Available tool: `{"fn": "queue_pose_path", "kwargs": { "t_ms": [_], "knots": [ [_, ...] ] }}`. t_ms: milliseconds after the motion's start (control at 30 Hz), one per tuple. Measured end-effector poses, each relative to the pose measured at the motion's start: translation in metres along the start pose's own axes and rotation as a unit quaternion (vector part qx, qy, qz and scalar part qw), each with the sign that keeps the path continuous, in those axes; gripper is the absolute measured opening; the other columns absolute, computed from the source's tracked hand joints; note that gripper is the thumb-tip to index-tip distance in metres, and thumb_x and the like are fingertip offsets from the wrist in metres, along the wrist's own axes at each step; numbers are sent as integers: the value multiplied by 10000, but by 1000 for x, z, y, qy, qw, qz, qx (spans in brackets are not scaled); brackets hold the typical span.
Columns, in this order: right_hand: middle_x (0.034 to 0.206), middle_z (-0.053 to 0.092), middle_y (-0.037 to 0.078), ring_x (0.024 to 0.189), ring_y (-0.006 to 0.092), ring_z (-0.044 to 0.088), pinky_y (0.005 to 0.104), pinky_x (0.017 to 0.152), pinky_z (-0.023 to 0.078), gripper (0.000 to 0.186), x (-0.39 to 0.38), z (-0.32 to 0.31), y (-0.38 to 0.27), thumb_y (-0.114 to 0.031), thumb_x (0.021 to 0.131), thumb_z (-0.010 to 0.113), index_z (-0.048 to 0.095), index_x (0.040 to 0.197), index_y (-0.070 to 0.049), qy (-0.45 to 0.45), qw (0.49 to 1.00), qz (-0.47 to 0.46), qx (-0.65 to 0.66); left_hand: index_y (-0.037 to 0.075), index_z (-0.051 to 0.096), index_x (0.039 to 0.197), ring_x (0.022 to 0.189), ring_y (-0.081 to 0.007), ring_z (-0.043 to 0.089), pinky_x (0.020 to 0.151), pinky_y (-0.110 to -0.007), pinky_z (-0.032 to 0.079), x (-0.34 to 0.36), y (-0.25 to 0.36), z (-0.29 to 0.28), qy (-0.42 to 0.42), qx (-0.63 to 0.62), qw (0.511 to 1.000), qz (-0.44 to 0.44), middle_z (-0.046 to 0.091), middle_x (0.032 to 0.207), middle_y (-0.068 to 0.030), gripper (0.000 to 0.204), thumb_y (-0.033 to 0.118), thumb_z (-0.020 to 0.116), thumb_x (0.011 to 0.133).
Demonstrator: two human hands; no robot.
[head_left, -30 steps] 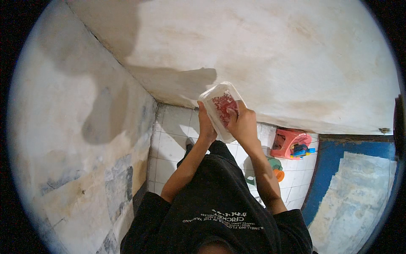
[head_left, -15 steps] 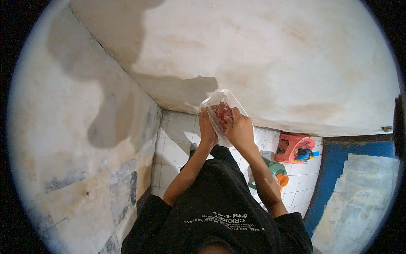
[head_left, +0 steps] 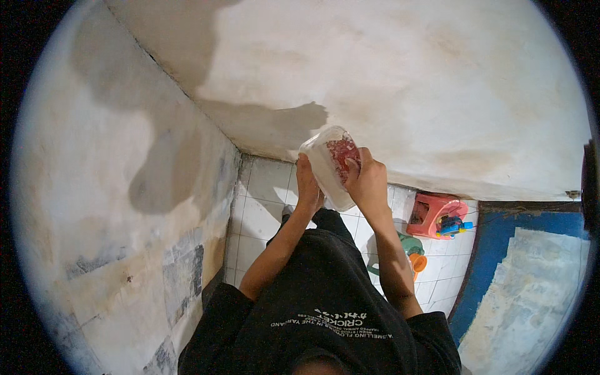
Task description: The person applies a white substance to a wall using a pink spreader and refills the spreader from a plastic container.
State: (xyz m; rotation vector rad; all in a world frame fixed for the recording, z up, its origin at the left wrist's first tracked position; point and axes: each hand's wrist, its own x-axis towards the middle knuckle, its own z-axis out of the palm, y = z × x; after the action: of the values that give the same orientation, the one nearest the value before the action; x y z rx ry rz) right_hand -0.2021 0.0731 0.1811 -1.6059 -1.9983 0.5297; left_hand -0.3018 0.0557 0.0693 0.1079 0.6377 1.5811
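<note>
My left hand (head_left: 307, 187) is closed on the side of a translucent plastic tub (head_left: 322, 159), tilted in front of me at the foot of the far wall. Inside the tub, toward its right side, is a flat red scraper-like piece (head_left: 342, 154) smeared with white. My right hand (head_left: 370, 187) grips this piece by its near end, fingers at the tub's right rim. The tub's inner walls carry a whitish film; how much lies at its bottom I cannot make out.
Pale, stained walls (head_left: 375, 81) meet in a corner at left. On the white tiled floor (head_left: 259, 181) at right stand a pink-red stool (head_left: 420, 215), a blue and yellow object (head_left: 453, 226), a green container (head_left: 409, 242) and an orange cup (head_left: 418, 264). A blue, white-patched panel (head_left: 484, 250) is farther right.
The red piece and my right hand have shifted a little to the right, toward the tub's right side. The tub has turned slightly, showing more of its inside.
</note>
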Motion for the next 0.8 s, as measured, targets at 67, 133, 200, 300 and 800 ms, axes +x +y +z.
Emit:
{"fn": "queue_pose_path", "kwargs": {
  "t_ms": [67, 133, 200, 300, 800],
  "knots": [
    [691, 591, 275, 663, 459, 588, 478, 594, 473, 113, -3, 4, 0, -47, 799, 582, 539, 857, 39, -9, 1000, 4, -7, 46, 371, 1295, 1074, -262, 558, 920, -405, 481, 2, -1, -1, -10, 14, 1000, -6, 525, 1201, -145, 636, 570, 357, 936],
    [687, 592, 271, 659, 455, 590, 473, 587, 471, 109, -8, 8, 2, -42, 796, 590, 542, 856, 35, -23, 1000, -3, -8, 50, 356, 1353, 1161, -298, 512, 984, -425, 430, 3, -1, -8, -5, 41, 999, -20, 491, 1297, -150, 720, 621, 334, 916],
    [684, 592, 269, 659, 452, 591, 470, 583, 469, 104, -9, 7, 0, -35, 793, 594, 543, 852, 33, -18, 1000, -5, 5, 44, 385, 1290, 1079, -263, 556, 919, -404, 479, 2, -3, -8, 2, 19, 1000, -8, 526, 1203, -143, 655, 589, 357, 927],
    [685, 593, 264, 665, 450, 593, 474, 591, 468, 111, -7, -1, -3, -29, 789, 595, 538, 861, 33, 6, 1000, -10, 27, 43, 408, 1259, 1036, -244, 578, 886, -387, 501, -1, 2, -6, -30, -6, 1000, -1, 550, 1152, -135, 624, 575, 355, 937],
    [696, 589, 282, 676, 460, 591, 499, 597, 481, 144, -15, 14, 5, -40, 769, 580, 516, 881, 24, -48, 999, 24, -9, 45, 428, 1243, 1032, -239, 577, 899, -367, 484, 6, -12, -22, 3, 38, 999, -21, 554, 1142, -135, 535, 493, 290, 985]
  ]
}}
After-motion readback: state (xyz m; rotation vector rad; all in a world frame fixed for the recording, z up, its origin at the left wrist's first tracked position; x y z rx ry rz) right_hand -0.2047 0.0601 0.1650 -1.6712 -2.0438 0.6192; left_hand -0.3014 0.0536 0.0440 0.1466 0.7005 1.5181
